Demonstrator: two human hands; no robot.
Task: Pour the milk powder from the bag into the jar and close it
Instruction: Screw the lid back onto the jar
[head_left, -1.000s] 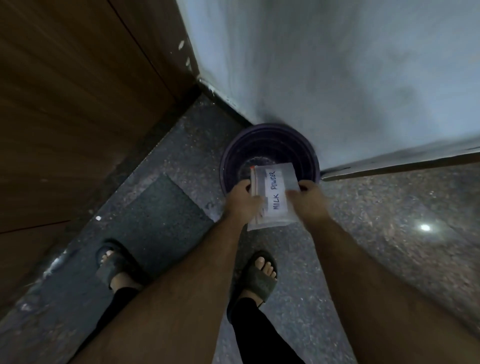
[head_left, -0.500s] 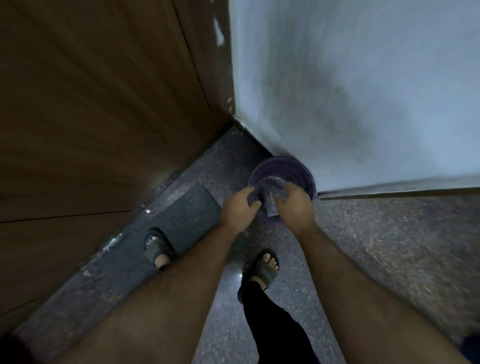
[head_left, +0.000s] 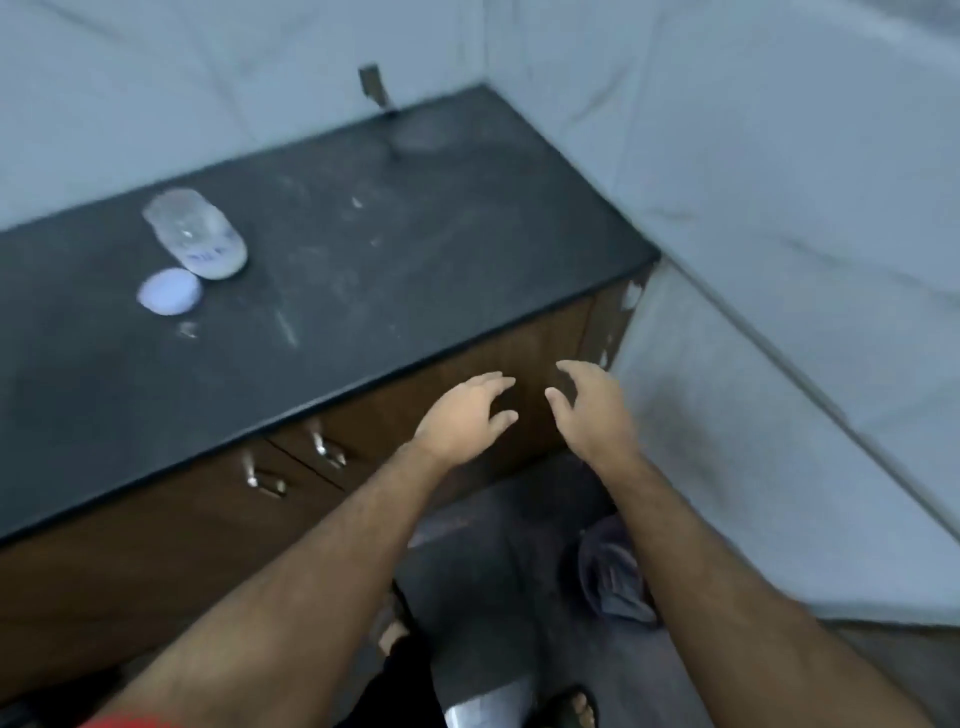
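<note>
1. Now that the bag is gone from the hands, both hands are free. A second ago they held the milk powder bag over a purple bin on the floor, and half a second ago they were down at the rim of that bin. The bag is nowhere to be seen now, so I think it was dropped in the bin.

2. Because the bag looks thrown away, I think the pouring is done. The one job left is to close the jar.

3. The left hand (head_left: 464, 415) hangs in the air in front of the brown cupboard, just below the edge of the black counter (head_left: 395, 291). Its fingers are spread and a little bent, and it holds nothing.

4. The right hand (head_left: 589, 410) is just beside the left hand, also below the counter edge. Its fingers are loose and apart too, and it holds nothing.

5. The jar (head_left: 196, 240) stands on the counter, far to the left of the hands and further back. It is see-through, with something white at the bottom and a blurry blue label.

6. The jar stands up on its base. Its long line runs up and down, and its open mouth points up. In the picture it seems to lean away because the camera looks down on it.

7. The white lid (head_left: 169, 291) lies flat on the counter, just beside the jar on the near side. It is not on the jar yet.

8. To finish, a hand needs to reach left, pick up the lid and put it on the jar's mouth.
</note>
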